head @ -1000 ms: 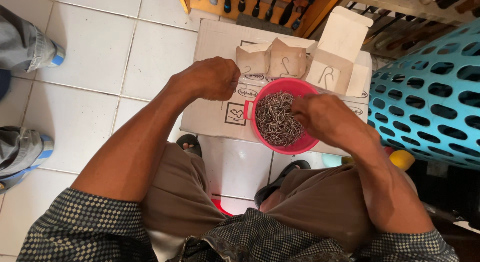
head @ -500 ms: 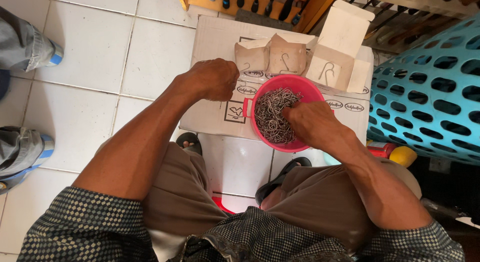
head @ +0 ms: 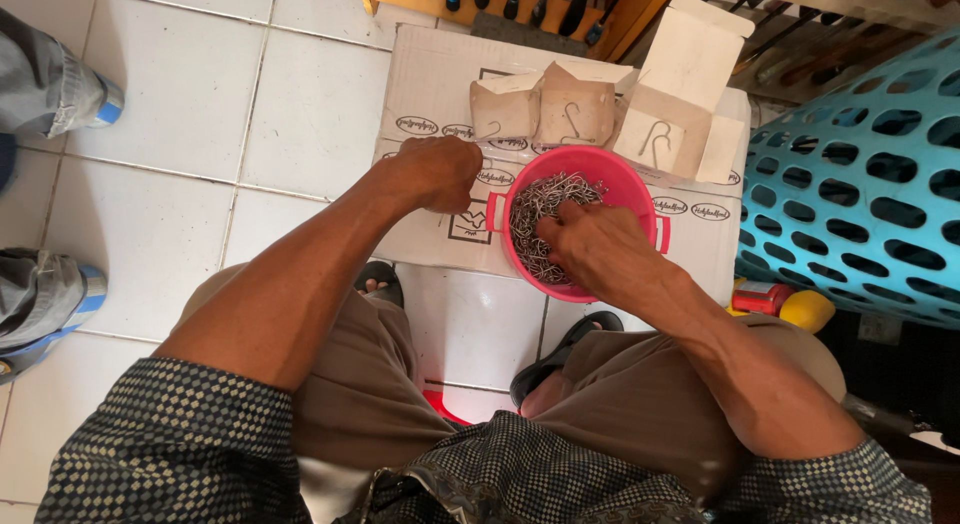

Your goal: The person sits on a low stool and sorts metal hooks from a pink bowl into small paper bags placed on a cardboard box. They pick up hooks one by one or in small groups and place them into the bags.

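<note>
The person sits over a flattened cardboard box [head: 430,74] laid on the white tile floor [head: 200,114]. A pink bowl [head: 625,179] stands on the cardboard, filled with a tangle of small metal hooks [head: 535,214].

The right hand [head: 600,246] rests inside the bowl, palm down, with its fingers [head: 565,216] curled into the heap of hooks. They appear to be pinching a few hooks, but the fingertips are buried and the exact hold cannot be confirmed.

The left hand [head: 435,172] is closed into a loose fist just beside the bowl's left rim, above the cardboard. Thin wire ends show at its fingers, so it seems to hold something small; what exactly is too small to tell.

Behind the bowl, three small cardboard cartons [head: 575,109] stand open in a row, each marked with a hook drawing; the rightmost has its lid [head: 700,44] flipped up.

To the right stands a turquoise plastic basket [head: 870,174] with oval holes. A red-and-yellow object [head: 785,304] lies at its foot. At the left frame edge, another person's blue-and-grey shoes [head: 60,294] are on the tiles, well apart from the work.
</note>
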